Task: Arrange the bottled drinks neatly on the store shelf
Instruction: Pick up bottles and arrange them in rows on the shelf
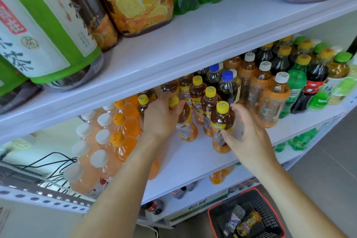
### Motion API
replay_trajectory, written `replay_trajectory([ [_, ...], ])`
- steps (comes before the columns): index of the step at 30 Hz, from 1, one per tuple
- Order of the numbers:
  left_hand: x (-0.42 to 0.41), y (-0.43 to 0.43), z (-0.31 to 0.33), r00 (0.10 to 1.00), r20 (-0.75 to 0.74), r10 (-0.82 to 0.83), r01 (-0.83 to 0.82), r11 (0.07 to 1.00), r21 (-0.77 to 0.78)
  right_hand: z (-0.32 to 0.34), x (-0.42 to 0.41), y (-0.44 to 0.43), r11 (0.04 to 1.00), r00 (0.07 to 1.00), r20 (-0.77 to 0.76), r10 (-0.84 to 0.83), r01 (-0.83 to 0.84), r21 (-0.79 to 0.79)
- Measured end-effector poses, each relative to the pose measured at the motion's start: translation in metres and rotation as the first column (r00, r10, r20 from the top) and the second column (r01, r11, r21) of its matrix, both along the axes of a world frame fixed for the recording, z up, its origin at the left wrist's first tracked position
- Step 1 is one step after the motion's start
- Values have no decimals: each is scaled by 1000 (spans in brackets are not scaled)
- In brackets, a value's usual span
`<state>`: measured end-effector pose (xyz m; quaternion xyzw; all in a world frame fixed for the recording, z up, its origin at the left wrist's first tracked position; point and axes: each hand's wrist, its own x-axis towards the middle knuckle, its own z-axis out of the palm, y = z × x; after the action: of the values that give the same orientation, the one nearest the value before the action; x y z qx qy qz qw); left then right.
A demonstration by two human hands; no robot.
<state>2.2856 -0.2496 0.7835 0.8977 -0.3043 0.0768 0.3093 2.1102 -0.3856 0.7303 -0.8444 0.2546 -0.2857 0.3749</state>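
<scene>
Bottles: 2 yellow-capped tea bottles stand near the front of the shelf [193,162], just ahead of both hands.
Left hand [160,120]: grips the leaning bottle [186,127] at its neck, top tipped left.
Right hand [249,135]: thumb on the front bottle [222,120], fingers curved behind; grip unclear.
Axis: front bottle upright.
Nearer: each hand to its own bottle.

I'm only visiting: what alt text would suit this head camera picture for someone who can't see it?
A person's left hand grips a yellow-capped tea bottle by its neck while the right hand curls round the front bottle of that row on a white shelf. Other bottled drinks crowd both sides; a basket sits on the floor below.
</scene>
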Motion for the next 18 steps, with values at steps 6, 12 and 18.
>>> replay_trajectory([
  [6, 46, -39, -23, 996, -64, 59, -51, 991, 123, 1, 26, -8, 985, 990, -135, 44, -66, -159],
  [12, 67, -61, -31, 985, -169, 41, -23, 994, 108, -7, 28, -11, 982, 995, -89, 51, -66, -179],
  [18, 59, -58, -19, 984, -176, 20, 17, 979, 205, -11, 27, -12, 982, 996, -71, 54, -65, -178],
])
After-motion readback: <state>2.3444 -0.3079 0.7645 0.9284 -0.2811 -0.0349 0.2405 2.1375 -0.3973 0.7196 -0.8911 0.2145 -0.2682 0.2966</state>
